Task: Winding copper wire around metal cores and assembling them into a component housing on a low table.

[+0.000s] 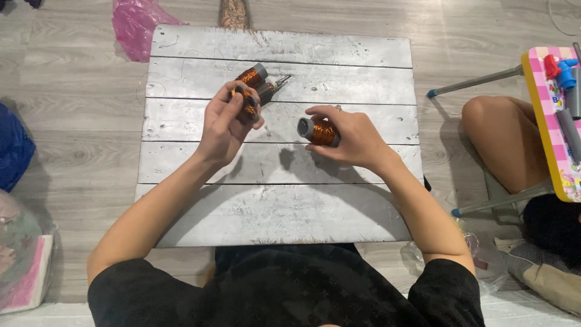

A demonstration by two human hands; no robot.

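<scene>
My left hand (pixel 223 124) is closed around a copper-wire coil (pixel 249 104) held just above the grey wooden board (pixel 278 206). Touching it on the far side is a second copper coil on a grey core (pixel 253 75), beside a dark tool with a metal tip (pixel 275 85); whether those rest on the board or are held I cannot tell. My right hand (pixel 351 138) grips another copper coil on a grey spool (pixel 318 131), its open end facing left, low over the middle of the board.
A pink plastic bag (pixel 134 24) lies at the board's far left corner. Another person's knee (pixel 505 142) and a small pink checked folding table (pixel 554 121) with toys are at the right. A blue cloth (pixel 13 148) and bags sit at the left.
</scene>
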